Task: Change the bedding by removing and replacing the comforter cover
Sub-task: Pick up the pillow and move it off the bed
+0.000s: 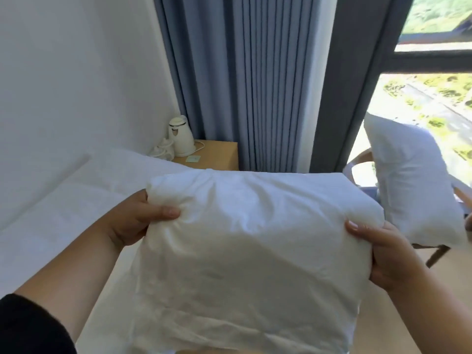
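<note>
White pillow (242, 238) in both hands' (138, 221) (390, 254) side grip, thumbs on top.

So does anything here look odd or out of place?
One thing: a second white pillow is propped on a chair by the window, not on the bed. Both hands, left hand and right hand, grip the wrinkled pillow.

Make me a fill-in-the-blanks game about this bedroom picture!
1. Both hands, the left hand and the right hand, hold a white ____.
2. The kettle stands on a wooden ____ beside the bed.
3. The curtain is colored ____.
4. A second pillow leans on a ____ by the window.

Missing words: pillow; nightstand; blue; chair
</note>
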`<state>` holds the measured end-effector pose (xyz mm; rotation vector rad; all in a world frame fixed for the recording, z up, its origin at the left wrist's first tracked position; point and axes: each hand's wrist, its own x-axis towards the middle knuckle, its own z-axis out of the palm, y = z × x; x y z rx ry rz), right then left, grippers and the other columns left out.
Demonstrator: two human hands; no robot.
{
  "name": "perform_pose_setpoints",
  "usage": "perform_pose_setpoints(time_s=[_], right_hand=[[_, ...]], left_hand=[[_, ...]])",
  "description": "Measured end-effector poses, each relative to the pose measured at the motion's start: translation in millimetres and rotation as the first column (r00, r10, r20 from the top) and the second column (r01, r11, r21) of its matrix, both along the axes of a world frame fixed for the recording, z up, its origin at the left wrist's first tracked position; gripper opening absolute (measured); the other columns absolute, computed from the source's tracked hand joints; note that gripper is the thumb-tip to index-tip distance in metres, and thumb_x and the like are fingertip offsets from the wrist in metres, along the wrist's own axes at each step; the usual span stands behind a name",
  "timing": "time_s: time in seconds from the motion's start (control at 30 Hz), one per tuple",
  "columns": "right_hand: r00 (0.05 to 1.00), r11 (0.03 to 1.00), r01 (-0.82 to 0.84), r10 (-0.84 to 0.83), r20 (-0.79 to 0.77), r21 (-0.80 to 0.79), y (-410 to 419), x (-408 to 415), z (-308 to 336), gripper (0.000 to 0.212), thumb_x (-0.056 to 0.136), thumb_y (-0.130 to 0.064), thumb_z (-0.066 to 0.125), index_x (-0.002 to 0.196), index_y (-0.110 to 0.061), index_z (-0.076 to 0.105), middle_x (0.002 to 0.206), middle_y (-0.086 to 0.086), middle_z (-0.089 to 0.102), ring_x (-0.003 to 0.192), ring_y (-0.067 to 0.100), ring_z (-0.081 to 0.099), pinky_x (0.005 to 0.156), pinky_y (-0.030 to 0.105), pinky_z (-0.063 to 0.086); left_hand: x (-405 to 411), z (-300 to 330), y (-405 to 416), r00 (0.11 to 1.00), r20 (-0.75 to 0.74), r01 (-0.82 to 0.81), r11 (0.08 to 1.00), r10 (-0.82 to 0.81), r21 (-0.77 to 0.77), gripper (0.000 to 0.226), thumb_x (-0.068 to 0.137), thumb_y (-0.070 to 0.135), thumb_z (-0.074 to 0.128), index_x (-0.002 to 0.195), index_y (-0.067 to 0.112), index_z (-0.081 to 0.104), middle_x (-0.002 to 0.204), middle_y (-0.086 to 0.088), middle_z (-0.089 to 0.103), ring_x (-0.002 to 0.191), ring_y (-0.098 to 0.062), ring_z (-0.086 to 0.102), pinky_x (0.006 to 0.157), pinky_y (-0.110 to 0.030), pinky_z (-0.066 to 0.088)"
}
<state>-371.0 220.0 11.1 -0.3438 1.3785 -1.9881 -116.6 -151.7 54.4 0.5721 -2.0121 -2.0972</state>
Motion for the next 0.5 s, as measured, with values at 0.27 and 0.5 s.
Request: perform_pose_setpoints(time_s=[0.27, 0.5], right_hand=[[0.962, 0.939, 0.195, -0.240, 0.133, 0.285, 225, -59, -58, 0.048, 0.073, 0.000, 0.070, 0.121, -0.002, 0.067, 0.114, 0.025, 0.070, 0.101, 0.042, 0.069, 0.076, 0.044, 0.059], [0.830, 0.740, 0.482, -0.557, 0.025, 0.469, 367, -64, -117, 0.045, 0.076, 0.018, 0.066, 0.116, -0.004, 0.067, 0.110, 0.020, 0.073, 0.097, 0.038, 0.072, 0.076, 0.043, 0.060]], left_hand=[[-194, -110, 197, 0.941, 0.201, 0.248, 0.959, -0.272, 0.133, 0.059, 0.061, 0.021, 0.093, 0.116, 0.014, 0.072, 0.118, -0.019, 0.070, 0.108, -0.038, 0.068, 0.083, -0.049, 0.058], [-328, -169, 370, 0.735, 0.359, 0.536, 0.817, -0.575, 0.211, 0.033, 0.074, 0.007, 0.084, 0.101, 0.023, 0.078, 0.110, -0.012, 0.074, 0.100, -0.030, 0.072, 0.072, -0.036, 0.061]])
